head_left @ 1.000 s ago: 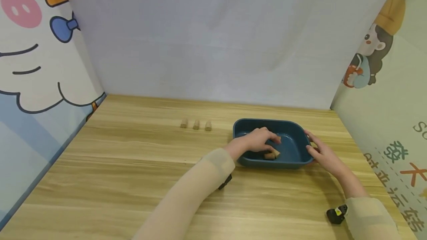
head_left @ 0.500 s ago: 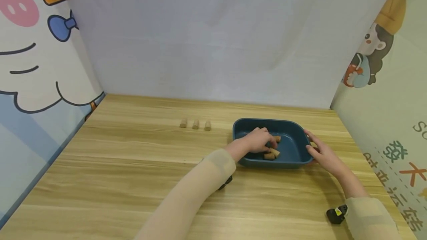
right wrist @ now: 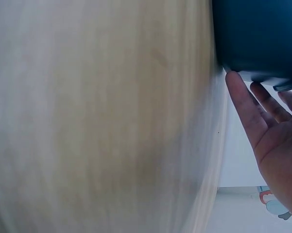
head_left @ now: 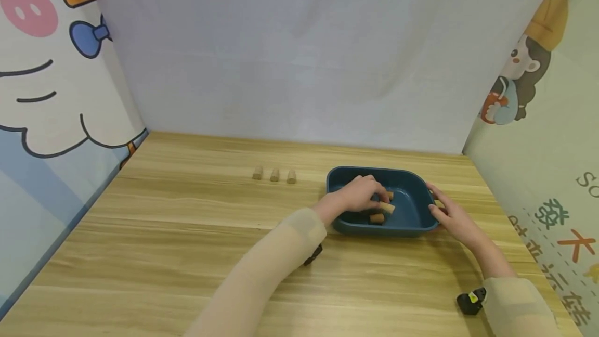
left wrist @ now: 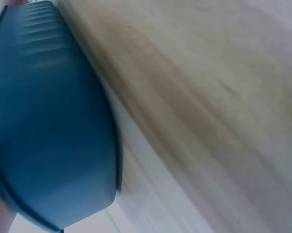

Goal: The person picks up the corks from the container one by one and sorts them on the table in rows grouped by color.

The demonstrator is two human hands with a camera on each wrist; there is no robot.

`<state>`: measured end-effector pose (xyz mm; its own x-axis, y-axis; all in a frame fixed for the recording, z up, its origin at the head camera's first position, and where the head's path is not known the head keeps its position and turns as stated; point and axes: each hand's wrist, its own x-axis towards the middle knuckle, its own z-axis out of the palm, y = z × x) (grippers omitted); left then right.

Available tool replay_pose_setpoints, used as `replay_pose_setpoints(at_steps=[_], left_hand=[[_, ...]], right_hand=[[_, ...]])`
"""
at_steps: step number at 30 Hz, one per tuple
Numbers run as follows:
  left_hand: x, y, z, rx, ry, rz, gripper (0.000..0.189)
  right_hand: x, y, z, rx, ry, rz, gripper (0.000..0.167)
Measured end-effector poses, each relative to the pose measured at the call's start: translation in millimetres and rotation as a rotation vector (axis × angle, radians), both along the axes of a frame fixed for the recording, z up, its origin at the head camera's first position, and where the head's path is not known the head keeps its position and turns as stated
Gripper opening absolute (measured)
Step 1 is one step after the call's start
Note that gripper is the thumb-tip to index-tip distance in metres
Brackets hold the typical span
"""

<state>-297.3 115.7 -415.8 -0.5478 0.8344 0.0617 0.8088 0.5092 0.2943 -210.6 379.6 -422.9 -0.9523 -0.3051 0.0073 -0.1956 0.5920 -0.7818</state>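
Table [head_left: 187, 254]: blue tub [head_left: 383, 231] at right, near cork [head_left: 377, 218] on its floor. Left hand [head_left: 359, 194], inside tub, pinches second cork [head_left: 387, 207]. Right hand [head_left: 453, 214]: fingers extended against tub's right end. Third cork [head_left: 390, 195] beyond, partly hidden. Farther, left of tub: row of three corks [head_left: 274, 175].

Left sleeve [head_left: 262, 269]: cream fabric, close-fitting along the forearm, finished at the end with a broad, slightly creased cuff [head_left: 305, 225]. Right sleeve [head_left: 521, 308]: matching cream cloth, its end likewise formed as a wide band. A small black device sits by each cuff — the left unit [head_left: 313, 255] largely hidden by the sleeve, the right unit [head_left: 468, 303] compact and blocky, bearing a bright yellow marking [head_left: 473, 297].
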Motion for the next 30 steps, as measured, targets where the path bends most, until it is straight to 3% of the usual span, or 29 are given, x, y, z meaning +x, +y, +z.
replay_pose_setpoints(at_steps=[8,22,30], left_hand=[[-0.8,-13.5,13.1,0.106,-0.096,-0.017,0.025],[0.3,-42.6,19.7,0.354,-0.323,0.003,0.022],[1.2,-60.5,25.4,0.417,-0.294,0.038,0.022]], right_hand=[[-1.8,-1.1,-0.1,-0.014,0.009,0.003,0.058],[1.0,-2.2,2.0,0.012,0.009,0.003,0.058],[3.4,-3.3,4.4,0.001,0.014,0.003,0.058]])
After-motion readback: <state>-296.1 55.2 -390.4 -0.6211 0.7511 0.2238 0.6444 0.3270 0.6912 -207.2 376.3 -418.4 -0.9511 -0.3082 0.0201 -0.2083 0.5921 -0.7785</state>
